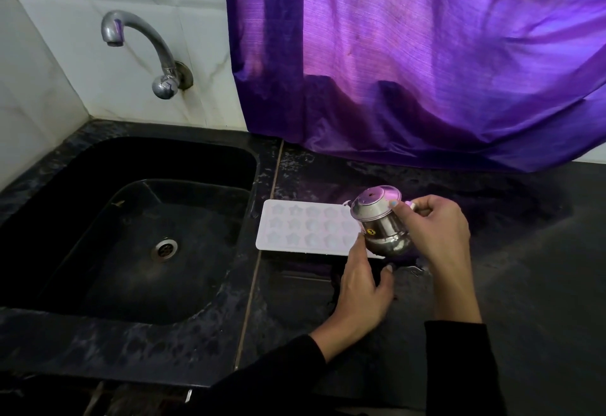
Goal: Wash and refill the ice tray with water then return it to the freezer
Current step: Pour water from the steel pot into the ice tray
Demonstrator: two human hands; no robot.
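Left hand (362, 287), at 6 o'clock on the dark table (524, 268), rests at the tray's near edge with fingers (388, 269) loosely open, gripping nothing; right hand (439, 235) has its fingers closed on a steel pot (380, 222), tilted mouth-left above the tray's right end. The white tray (305, 228), with star-shaped cells, lies flat at centre, the sink (137, 238) at its 9 o'clock. Tap (144, 45) at 11 o'clock; purple curtain (426, 55) at 1 o'clock.
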